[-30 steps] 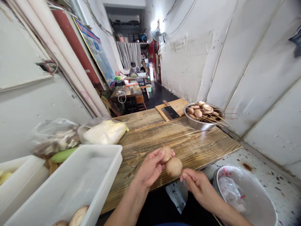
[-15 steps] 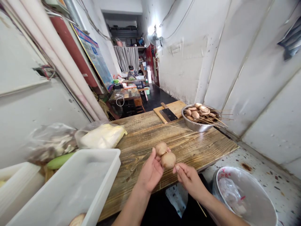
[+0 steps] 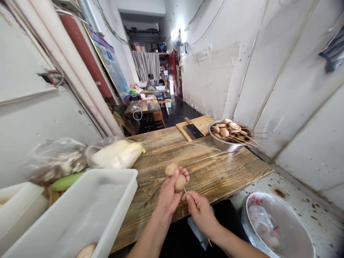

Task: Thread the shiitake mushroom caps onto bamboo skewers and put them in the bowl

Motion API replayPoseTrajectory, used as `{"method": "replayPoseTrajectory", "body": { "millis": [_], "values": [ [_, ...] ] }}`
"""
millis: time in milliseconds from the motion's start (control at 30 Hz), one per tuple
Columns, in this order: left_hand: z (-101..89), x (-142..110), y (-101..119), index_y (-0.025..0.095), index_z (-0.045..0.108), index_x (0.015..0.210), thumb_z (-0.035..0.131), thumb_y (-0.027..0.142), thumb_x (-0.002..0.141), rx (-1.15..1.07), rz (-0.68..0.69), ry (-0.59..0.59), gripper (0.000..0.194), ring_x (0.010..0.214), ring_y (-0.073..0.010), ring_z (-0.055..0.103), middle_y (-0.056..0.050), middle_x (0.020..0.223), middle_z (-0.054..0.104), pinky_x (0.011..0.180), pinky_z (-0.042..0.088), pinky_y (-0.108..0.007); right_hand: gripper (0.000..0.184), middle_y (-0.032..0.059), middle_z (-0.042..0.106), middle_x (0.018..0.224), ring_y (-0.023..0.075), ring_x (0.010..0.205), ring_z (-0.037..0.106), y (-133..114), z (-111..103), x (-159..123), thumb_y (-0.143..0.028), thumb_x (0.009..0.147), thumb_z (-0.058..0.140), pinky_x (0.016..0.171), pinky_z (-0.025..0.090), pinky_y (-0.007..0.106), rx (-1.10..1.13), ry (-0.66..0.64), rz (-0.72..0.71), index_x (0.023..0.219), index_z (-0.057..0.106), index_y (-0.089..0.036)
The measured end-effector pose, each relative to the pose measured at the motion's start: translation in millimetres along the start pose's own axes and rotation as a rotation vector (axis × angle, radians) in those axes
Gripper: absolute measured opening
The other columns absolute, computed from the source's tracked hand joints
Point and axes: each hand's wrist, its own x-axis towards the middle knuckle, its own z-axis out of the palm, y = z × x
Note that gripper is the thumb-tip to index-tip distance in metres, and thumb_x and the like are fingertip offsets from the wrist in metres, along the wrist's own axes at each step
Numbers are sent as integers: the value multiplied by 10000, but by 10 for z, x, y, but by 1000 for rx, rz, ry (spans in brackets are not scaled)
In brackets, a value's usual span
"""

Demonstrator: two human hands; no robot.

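Note:
Two brown mushroom caps [image 3: 180,183] sit one behind the other on a thin wooden skewer [image 3: 185,191] above the table's near edge. My left hand [image 3: 168,195] is wrapped round the nearer cap, its fingers curled over the far side. The farther cap [image 3: 171,169] shows past my thumb. My right hand [image 3: 199,209] pinches the skewer just below the caps, and the skewer's lower end comes out beneath that hand. At the table's far right, a steel bowl [image 3: 227,144] holds several skewered mushrooms [image 3: 224,132].
A cleaver [image 3: 192,131] lies on a cutting board [image 3: 203,123]. A loose skewer [image 3: 201,144] rests nearby. On the left stand a white tub [image 3: 118,211] with a mushroom piece [image 3: 86,251], and plastic bags [image 3: 115,154]. A lined bin [image 3: 279,229] is on the floor. A person [image 3: 151,82] sits far back.
Both hands and the skewered caps have moved left and slightly lower. My left fingers have curled further round the nearer cap, and my right hand is closer to the left.

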Motion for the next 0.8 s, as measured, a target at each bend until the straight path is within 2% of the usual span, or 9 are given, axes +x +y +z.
{"method": "replayPoseTrajectory", "body": {
  "millis": [67,200,367,467,633,800],
  "values": [
    [2,-4,-12,95,643,885,644,153,780,0,-15,-24,120,784,-135,625,-74,858,648,703,537,-238,374,-86,297,503,75,452,260,-35,8,-11,-484,914,405,440,208,211,-17,23,-17,752,538,-174],
    [7,-12,-63,90,645,880,629,129,784,-30,-71,18,105,754,-121,619,-68,838,635,677,530,-222,368,-79,324,510,77,460,277,-52,52,-14,-472,908,412,448,233,209,-5,62,-14,700,499,-180],
    [12,0,-125,86,633,883,644,147,773,-14,-87,38,125,682,-116,610,-62,790,624,625,529,-227,346,-133,222,418,67,326,171,32,91,28,-467,937,308,342,186,193,66,77,60,752,442,-207],
    [36,9,-132,93,614,941,640,184,787,-48,-68,52,181,727,-133,628,-71,809,634,687,544,-262,348,-119,261,442,65,354,202,57,75,55,-476,920,358,355,191,187,49,93,44,746,467,-195],
    [58,-10,-110,127,574,1009,566,385,833,-115,-120,75,312,862,-220,655,-126,942,660,776,554,-403,355,-90,304,488,76,418,261,39,37,74,-456,919,357,404,224,194,-25,120,-10,713,470,-190],
    [35,-16,-66,121,576,1003,527,373,859,-91,-116,137,295,917,-238,656,-155,1022,663,779,559,-403,332,-85,296,498,85,443,272,30,19,89,-403,919,351,437,242,208,-111,88,-33,714,492,-183]
  ]
}}
